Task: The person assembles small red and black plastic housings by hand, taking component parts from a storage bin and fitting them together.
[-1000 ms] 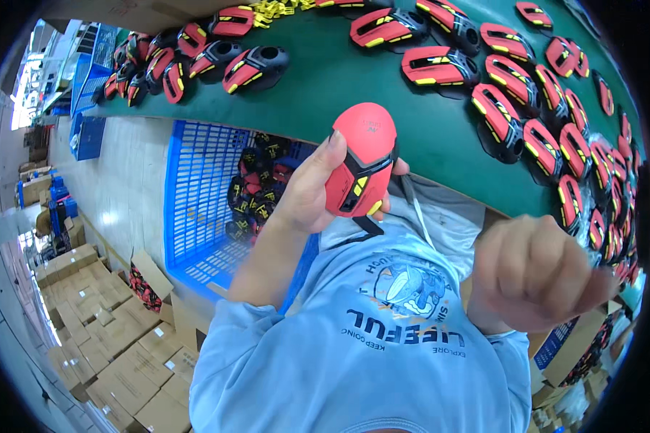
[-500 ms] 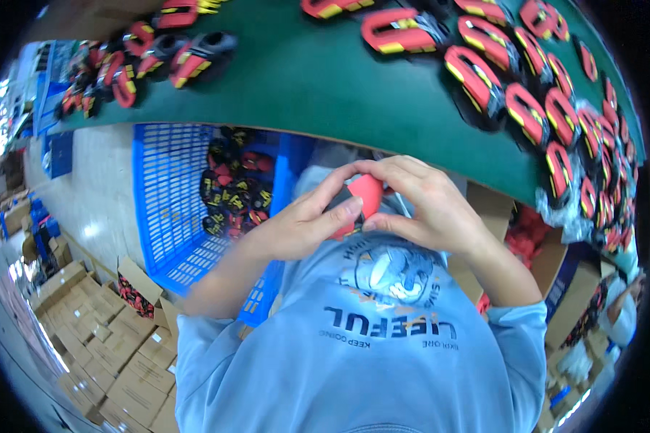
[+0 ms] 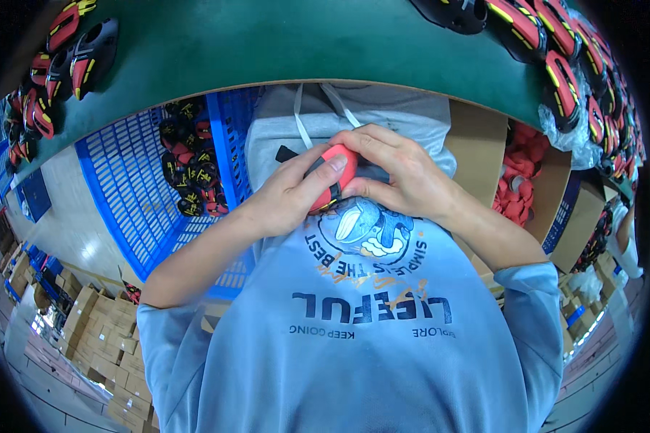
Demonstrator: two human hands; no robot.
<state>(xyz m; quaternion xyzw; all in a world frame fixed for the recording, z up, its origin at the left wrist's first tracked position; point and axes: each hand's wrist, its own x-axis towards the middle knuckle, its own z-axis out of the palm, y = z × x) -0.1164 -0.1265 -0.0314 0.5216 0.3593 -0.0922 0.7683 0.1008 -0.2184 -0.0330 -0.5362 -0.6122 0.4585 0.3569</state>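
My fingers [image 3: 337,163] are wrapped round a small red shell [image 3: 334,180], both hands closed on it, held tight in against my chest just above the print on my light blue shirt [image 3: 361,339]. My left hand [image 3: 285,198] comes in from the left with the thumb laid flat over the red top; my right hand [image 3: 401,173] cups it from the right, fingertips curled over the far edge. Only a strip of red shows between them, with a bit of black and yellow at the near side, and a black tab pokes out on the left.

It looks like a light, hard piece of moulded plastic, smooth and rounded on top, so I'd judge it a touch slippery there. Best purchase seems to be along the sides and the black-and-yellow rim, where the edges give the fingertips something to bite. Stiff enough to squeeze, I reckon, no sag in it.

Beyond my hands runs the green worktop [image 3: 282,43], with matching red, black and yellow pieces [image 3: 549,50] crowded at its far right and more at the far left. Below its edge, to the left, a blue crate [image 3: 123,195] holds another heap of them. A cardboard box [image 3: 484,137] sits on the right.
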